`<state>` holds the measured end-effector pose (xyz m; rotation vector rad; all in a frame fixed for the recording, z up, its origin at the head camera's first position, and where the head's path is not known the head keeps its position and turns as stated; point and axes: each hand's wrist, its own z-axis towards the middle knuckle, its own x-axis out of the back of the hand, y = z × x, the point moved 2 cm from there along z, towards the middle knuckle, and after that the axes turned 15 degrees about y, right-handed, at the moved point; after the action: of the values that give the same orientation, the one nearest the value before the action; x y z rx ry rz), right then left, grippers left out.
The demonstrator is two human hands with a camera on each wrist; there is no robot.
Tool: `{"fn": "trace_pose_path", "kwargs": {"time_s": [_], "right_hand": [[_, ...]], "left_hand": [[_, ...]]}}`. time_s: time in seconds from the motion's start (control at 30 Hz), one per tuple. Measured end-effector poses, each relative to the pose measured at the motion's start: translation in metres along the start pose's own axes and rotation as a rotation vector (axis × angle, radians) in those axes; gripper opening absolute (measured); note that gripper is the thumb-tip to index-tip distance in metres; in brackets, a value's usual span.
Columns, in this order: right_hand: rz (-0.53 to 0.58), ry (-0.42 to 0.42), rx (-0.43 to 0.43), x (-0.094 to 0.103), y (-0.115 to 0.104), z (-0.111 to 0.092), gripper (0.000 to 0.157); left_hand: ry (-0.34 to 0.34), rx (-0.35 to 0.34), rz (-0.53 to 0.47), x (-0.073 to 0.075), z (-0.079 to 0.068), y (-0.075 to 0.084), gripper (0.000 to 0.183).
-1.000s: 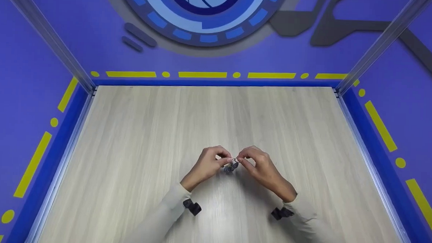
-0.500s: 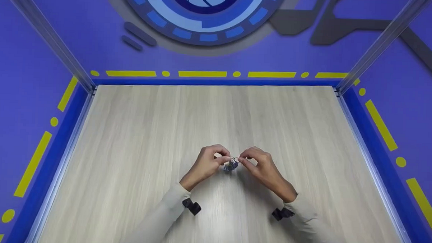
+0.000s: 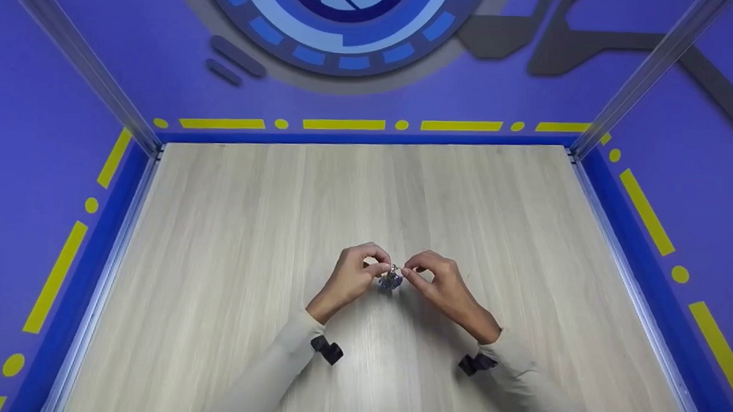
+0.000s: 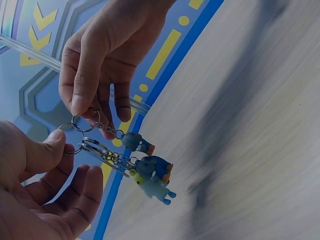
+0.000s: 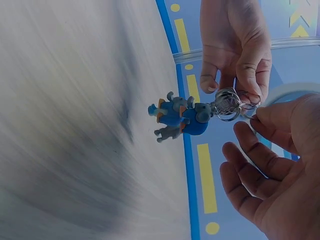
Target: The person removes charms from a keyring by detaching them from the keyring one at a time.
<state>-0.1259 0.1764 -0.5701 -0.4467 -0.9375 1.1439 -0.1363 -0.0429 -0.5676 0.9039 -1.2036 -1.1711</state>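
A bunch of key rings with small figure keychains (image 3: pixel 390 282) hangs between my hands over the table. My left hand (image 3: pixel 353 275) pinches a ring of the bunch between thumb and index finger. From the other side, my right hand (image 3: pixel 442 280) pinches a linked metal ring (image 4: pixel 86 121) with thumb and fingertip. Several split rings (image 4: pixel 97 150) cluster near the left fingertips. Short chains carry blue-and-grey elephant-like figures (image 5: pixel 196 120), which dangle below the rings. One figure (image 4: pixel 152 188) has a yellow-green head and pale body in the left wrist view.
The pale wood-grain table (image 3: pixel 269 209) lies under both hands. Blue panels with yellow markings (image 3: pixel 343 126) enclose its back and sides, with metal posts (image 3: pixel 645 87) at the corners. Black wrist mounts (image 3: pixel 327 350) sit at both light sleeves.
The keychain bunch has turned slightly and shifted a little to the left, showing more blue. Both hands stay almost in place with their fingertips pinching the rings.
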Motion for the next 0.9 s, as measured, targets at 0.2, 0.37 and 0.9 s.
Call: {"fn": "trace_pose_path", "kwargs": {"time_s": [0.2, 0.37, 0.9], "right_hand": [[0.031, -0.018, -0.032, -0.003, 0.0, 0.001, 0.008], [0.05, -0.032, -0.072, -0.007, 0.001, 0.0, 0.009], [-0.061, -0.147, -0.043, 0.008, 0.0, -0.004, 0.01]], "left_hand": [[0.005, -0.014, 0.01, 0.001, 0.0, 0.0, 0.013], [0.006, -0.02, 0.035, 0.002, -0.001, -0.001, 0.013], [-0.002, -0.032, 0.074, 0.007, 0.0, 0.002, 0.009]]}}
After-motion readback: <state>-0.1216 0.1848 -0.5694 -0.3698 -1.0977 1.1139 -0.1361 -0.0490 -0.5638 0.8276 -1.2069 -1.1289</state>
